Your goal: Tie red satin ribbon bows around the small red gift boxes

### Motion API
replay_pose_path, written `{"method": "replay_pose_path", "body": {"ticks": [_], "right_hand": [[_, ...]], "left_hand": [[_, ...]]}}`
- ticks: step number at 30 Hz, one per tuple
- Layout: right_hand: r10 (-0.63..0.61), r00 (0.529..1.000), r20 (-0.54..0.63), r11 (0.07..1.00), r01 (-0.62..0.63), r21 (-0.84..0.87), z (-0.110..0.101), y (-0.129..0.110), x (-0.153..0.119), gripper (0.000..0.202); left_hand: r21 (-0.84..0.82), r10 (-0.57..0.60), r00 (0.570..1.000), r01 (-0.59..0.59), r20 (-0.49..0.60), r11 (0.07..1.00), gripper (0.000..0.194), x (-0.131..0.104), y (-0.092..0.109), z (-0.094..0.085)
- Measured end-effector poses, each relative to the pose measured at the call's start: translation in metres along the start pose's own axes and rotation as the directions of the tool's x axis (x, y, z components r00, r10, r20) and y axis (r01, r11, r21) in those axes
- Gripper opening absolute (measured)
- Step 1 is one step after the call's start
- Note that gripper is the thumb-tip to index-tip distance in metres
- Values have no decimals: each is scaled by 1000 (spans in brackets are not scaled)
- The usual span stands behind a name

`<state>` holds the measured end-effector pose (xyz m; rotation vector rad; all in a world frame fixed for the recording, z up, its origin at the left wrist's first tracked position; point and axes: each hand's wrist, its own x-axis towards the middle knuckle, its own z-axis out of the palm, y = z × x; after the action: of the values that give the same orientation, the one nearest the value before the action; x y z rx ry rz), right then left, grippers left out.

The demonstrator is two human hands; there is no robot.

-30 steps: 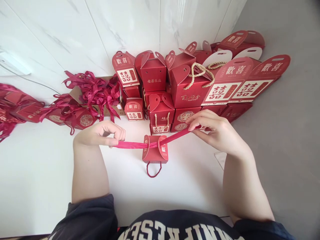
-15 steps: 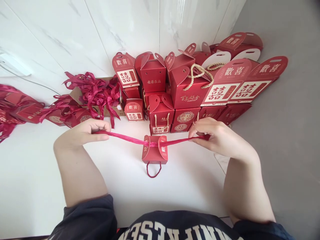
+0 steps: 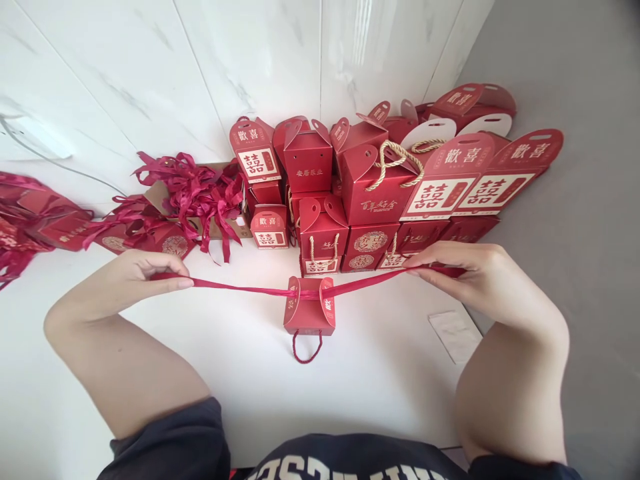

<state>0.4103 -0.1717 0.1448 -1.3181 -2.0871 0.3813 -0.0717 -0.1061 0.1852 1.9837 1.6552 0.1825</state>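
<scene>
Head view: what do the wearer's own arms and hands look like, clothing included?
Left hand and right hand are bare; no gloves, rings or watch visible. Arms are bare below a dark, short left sleeve and matching right sleeve. The dark shirt has large pale block lettering.

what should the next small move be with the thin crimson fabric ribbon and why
Perhaps cross both ends of the crimson ribbon over the small red cardboard box: left hand and right hand hold it spread to either side, and no bow shows there.
</scene>
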Motion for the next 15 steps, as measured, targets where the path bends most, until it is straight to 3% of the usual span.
{"method": "replay_pose_path", "body": {"ticks": [2,4,7,9,11,15], "right_hand": [[49,999,-13,999,-49,6,-2,2,-3,15],[77,997,-17,996,-77,36,-4,3,-5,17],[70,997,-25,982,-65,180,-5,3,-6,18],[64,997,-40,941,-47,335,-3,2,-5,18],[70,996,-60,888,-35,458,2,1,-2,16],[109,988,-114,831,-28,556,16,-4,9,11]], "left_hand": [[58,-55,993,61,-100,996,27,-4,2,-2],[42,-40,980,50,-194,998,26,-5,-2,-3],[-92,183,949,-212,-256,973,20,-1,-16,-3],[-208,313,892,-391,-328,897,16,3,-23,1],[-348,346,836,-504,-426,790,16,7,-23,7],[-506,405,703,-706,-585,495,21,20,1,23]]}}
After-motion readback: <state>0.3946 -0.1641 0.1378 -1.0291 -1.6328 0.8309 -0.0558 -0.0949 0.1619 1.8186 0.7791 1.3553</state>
